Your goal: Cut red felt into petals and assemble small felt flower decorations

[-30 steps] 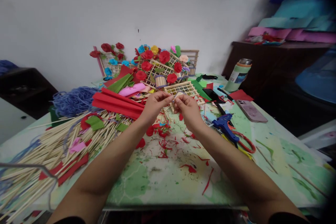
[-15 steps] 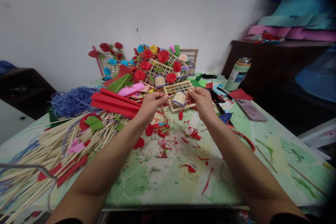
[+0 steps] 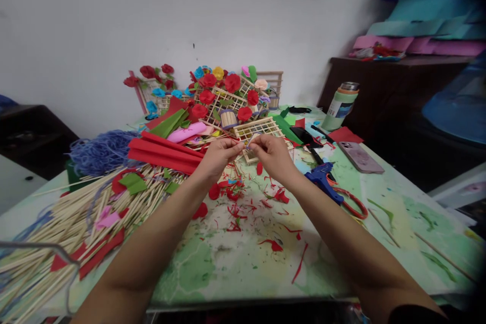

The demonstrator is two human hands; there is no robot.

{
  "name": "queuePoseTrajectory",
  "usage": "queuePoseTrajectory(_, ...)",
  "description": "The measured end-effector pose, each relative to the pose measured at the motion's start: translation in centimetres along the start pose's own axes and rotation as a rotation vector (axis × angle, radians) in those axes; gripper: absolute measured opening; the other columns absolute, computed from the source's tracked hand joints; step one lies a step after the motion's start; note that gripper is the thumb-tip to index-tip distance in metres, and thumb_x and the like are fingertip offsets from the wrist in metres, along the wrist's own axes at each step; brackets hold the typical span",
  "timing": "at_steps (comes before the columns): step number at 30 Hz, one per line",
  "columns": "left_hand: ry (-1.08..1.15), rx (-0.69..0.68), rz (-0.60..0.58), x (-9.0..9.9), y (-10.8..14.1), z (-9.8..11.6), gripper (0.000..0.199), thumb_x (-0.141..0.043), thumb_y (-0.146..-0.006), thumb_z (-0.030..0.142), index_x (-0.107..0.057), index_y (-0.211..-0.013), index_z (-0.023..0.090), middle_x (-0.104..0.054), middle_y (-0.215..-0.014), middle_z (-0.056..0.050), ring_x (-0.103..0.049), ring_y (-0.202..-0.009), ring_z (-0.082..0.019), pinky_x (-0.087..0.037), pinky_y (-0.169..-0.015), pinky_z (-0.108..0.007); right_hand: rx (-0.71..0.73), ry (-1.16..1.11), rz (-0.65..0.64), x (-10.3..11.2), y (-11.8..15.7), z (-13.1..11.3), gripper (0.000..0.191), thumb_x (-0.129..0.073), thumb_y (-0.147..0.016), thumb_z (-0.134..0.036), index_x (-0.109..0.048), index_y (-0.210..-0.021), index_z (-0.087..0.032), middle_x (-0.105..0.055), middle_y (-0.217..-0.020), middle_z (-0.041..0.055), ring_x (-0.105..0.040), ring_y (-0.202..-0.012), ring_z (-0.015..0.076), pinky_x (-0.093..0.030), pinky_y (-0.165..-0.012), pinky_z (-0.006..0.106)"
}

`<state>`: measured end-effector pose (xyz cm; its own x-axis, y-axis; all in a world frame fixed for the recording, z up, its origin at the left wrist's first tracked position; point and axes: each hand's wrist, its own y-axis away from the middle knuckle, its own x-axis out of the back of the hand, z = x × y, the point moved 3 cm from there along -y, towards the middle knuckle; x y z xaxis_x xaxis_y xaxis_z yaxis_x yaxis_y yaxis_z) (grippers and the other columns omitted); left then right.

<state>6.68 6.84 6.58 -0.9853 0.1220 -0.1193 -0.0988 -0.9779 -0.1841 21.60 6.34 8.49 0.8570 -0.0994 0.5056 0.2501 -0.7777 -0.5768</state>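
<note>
My left hand [image 3: 222,158] and my right hand [image 3: 274,158] meet over the middle of the table, fingertips pinched almost together. What sits between the fingers is too small and covered to name. Just behind them lies a small wooden lattice frame [image 3: 261,126]; its near part and the little stick basket on it are mostly hidden by my right hand. Farther back, more lattice frames carry red paper flowers [image 3: 232,83] and a small stick basket [image 3: 228,119]. Folded red paper [image 3: 163,154] lies left of my left hand.
Thin wooden sticks [image 3: 94,212] and blue yarn [image 3: 104,148] heap up at left. To the right are a blue glue gun [image 3: 324,182], an orange-handled tool [image 3: 355,203], a phone [image 3: 360,157] and a bottle [image 3: 340,106]. Red paper scraps [image 3: 233,192] litter the centre.
My right hand has moved left to my left hand, now covering the little basket on the lattice frame. The blue glue gun shows more fully. The view has shifted slightly.
</note>
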Motion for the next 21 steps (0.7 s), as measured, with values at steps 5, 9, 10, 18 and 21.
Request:
queuePoseTrajectory(5,-0.039,0.013,-0.009,0.1,-0.1,-0.3,0.022,-0.075,-0.06,0.031,-0.064,-0.061,0.012,-0.048,-0.05,0.003,-0.036,-0.048,-0.007,-0.025,-0.049,-0.023,-0.007,0.146,-0.06,-0.7,0.4,0.1,0.014,-0.056,-0.081,-0.027,-0.067,-0.078,-0.018,-0.066,-0.07,0.0025,-0.05,-0.058,0.0119,-0.03,-0.054,0.025)
queuePoseTrajectory(9,-0.102,0.014,-0.015,0.1,-0.1,-0.3,0.023,-0.074,-0.061,0.034,-0.064,-0.061,0.012,-0.044,-0.048,0.004,-0.032,-0.047,-0.007,-0.022,-0.049,-0.024,0.016,0.264,-0.052,-0.7,0.6,-0.3,0.015,-0.055,-0.081,-0.028,-0.067,-0.08,-0.02,-0.066,-0.069,0.0027,-0.051,-0.058,0.0135,-0.029,-0.054,0.025)
queuePoseTrajectory(10,-0.124,0.009,-0.014,0.1,0.0,-0.2,0.024,-0.074,-0.061,0.035,-0.065,-0.06,0.012,-0.043,-0.047,0.005,-0.031,-0.047,-0.007,-0.022,-0.049,-0.024,0.024,0.301,-0.046,-0.7,0.7,-0.4,0.015,-0.054,-0.082,-0.028,-0.067,-0.08,-0.02,-0.066,-0.068,0.0031,-0.052,-0.059,0.0143,-0.029,-0.054,0.026)
queuePoseTrajectory(18,-0.254,-0.011,-0.001,0.0,0.2,0.3,0.027,-0.073,-0.062,0.037,-0.064,-0.06,0.012,-0.046,-0.049,0.004,-0.035,-0.049,-0.007,-0.026,-0.051,-0.024,0.105,0.506,-0.042,-0.9,1.1,-1.2,0.019,-0.048,-0.083,-0.024,-0.063,-0.073,-0.018,-0.065,-0.067,0.0067,-0.053,-0.06,0.017,-0.025,-0.055,0.028)
queuePoseTrajectory(21,-0.241,0.033,-0.055,0.2,0.1,0.2,0.025,-0.072,-0.064,0.035,-0.064,-0.062,0.011,-0.047,-0.05,0.004,-0.036,-0.049,-0.007,-0.026,-0.051,-0.023,0.094,0.46,-0.036,-1.0,1.0,-1.1,0.016,-0.05,-0.079,-0.023,-0.062,-0.07,-0.018,-0.065,-0.066,0.0061,-0.053,-0.059,0.0163,-0.026,-0.054,0.028)
